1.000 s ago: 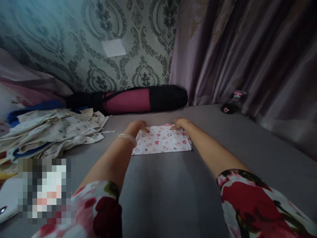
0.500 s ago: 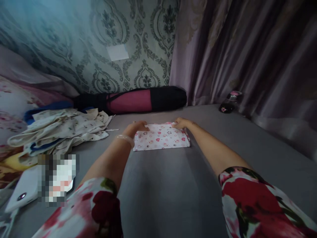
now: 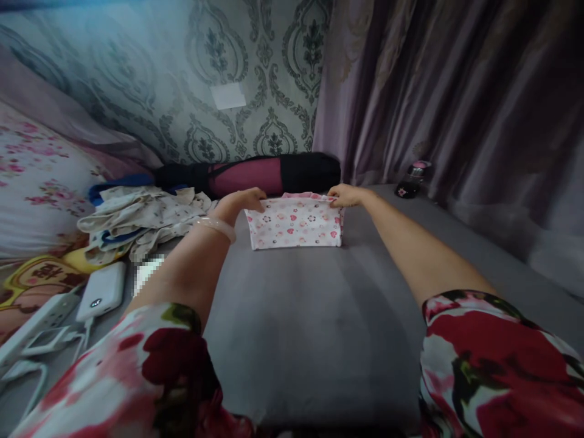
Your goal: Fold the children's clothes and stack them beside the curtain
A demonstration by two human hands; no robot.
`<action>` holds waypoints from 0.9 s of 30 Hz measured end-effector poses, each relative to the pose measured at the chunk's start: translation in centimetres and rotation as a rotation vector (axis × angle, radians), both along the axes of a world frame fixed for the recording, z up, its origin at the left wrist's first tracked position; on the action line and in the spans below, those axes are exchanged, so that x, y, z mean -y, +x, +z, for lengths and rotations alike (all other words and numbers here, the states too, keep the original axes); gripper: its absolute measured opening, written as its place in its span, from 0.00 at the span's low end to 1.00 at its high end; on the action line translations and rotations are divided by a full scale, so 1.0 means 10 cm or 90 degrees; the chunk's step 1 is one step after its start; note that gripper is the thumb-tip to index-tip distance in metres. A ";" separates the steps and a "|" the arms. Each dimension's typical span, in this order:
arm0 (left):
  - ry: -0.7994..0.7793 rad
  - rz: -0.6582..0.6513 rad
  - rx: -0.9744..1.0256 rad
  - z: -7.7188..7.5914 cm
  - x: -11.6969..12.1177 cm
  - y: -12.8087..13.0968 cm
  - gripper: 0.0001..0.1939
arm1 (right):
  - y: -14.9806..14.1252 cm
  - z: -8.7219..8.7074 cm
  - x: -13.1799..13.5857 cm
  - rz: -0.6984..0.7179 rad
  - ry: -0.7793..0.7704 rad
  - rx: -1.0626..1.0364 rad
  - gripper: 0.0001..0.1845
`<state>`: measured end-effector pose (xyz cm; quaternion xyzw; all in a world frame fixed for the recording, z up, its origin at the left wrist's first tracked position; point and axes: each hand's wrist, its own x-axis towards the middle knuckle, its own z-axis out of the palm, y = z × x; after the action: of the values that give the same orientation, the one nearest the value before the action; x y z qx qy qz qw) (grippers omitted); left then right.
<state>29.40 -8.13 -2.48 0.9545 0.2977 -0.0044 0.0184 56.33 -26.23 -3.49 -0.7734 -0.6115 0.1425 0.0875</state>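
Note:
A folded white cloth garment point(image 3: 296, 224), printed with pink hearts and small flowers, is held upright over the grey bed surface point(image 3: 292, 328). Its lower edge appears to touch the sheet, and a pink edge shows along the top. My left hand point(image 3: 249, 199) pinches the upper left corner, thumb in front. At the upper right corner my right hand point(image 3: 345, 196) grips the fabric the same way. The fingers behind the cloth are hidden. What kind of garment it is cannot be made out.
Rumpled pale clothes point(image 3: 150, 216) lie at left beside a floral pillow point(image 3: 41, 176). Nearer are a white power bank point(image 3: 101, 292) and a power strip point(image 3: 41, 322) with cables. A black and pink roll point(image 3: 246, 176) lies along the wall. A dark bottle point(image 3: 410, 180) stands by the curtain.
Both hands have raised the cloth's far edge, so it has gone from lying nearly flat to standing up. The camera view has shifted, showing more of the left side.

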 end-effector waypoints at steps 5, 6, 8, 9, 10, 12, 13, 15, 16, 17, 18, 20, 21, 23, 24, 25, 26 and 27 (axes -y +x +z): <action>0.036 0.088 0.001 0.21 0.25 -0.10 0.18 | -0.07 0.12 0.11 0.009 0.105 0.050 0.18; 0.057 0.091 0.019 0.20 0.30 -0.12 0.17 | -0.09 0.11 0.14 0.007 0.132 0.076 0.18; 0.090 0.088 0.048 0.13 0.39 -0.19 0.17 | -0.16 0.06 0.24 -0.002 0.174 0.117 0.18; 0.100 0.081 0.061 0.08 0.44 -0.23 0.17 | -0.21 0.02 0.31 -0.006 0.189 0.133 0.19; 0.108 0.070 0.076 0.01 0.49 -0.28 0.17 | -0.26 -0.03 0.39 -0.004 0.202 0.149 0.19; 0.126 0.037 0.111 -0.14 0.59 -0.40 0.17 | -0.36 -0.14 0.57 0.009 0.230 0.187 0.19; 0.132 0.020 0.127 -0.21 0.64 -0.46 0.16 | -0.41 -0.20 0.67 0.020 0.243 0.202 0.19; 0.139 -0.008 0.150 -0.34 0.75 -0.58 0.16 | -0.50 -0.32 0.84 0.038 0.260 0.218 0.18; 0.140 -0.018 0.160 -0.40 0.81 -0.64 0.16 | -0.54 -0.37 0.91 0.048 0.265 0.221 0.18; 0.141 -0.029 0.168 -0.45 0.87 -0.70 0.16 | -0.57 -0.41 0.98 0.057 0.271 0.222 0.17; 0.142 -0.038 0.177 -0.50 0.93 -0.75 0.17 | -0.60 -0.46 1.05 0.066 0.274 0.223 0.16; 0.139 -0.058 0.188 -0.60 1.06 -0.85 0.18 | -0.66 -0.54 1.17 0.082 0.278 0.222 0.16; 0.136 -0.067 0.191 -0.65 1.12 -0.90 0.18 | -0.69 -0.58 1.22 0.091 0.278 0.221 0.15; 0.124 -0.081 0.193 -0.76 1.22 -0.98 0.20 | -0.75 -0.66 1.32 0.108 0.275 0.218 0.15; 0.116 -0.085 0.189 -0.81 1.26 -1.01 0.21 | -0.78 -0.70 1.37 0.117 0.272 0.217 0.15; 0.106 -0.089 0.182 -0.86 1.30 -1.04 0.22 | -0.81 -0.74 1.41 0.124 0.270 0.217 0.15; 0.095 -0.093 0.173 -0.91 1.33 -1.07 0.23 | -0.84 -0.78 1.45 0.131 0.266 0.216 0.16; 0.085 -0.097 0.162 -0.95 1.36 -1.09 0.24 | -0.87 -0.82 1.48 0.135 0.260 0.216 0.16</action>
<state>18.52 -21.72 -12.02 0.9662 0.2191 0.1353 -0.0081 47.64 -41.08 -11.70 -0.6840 -0.7111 -0.1068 0.1227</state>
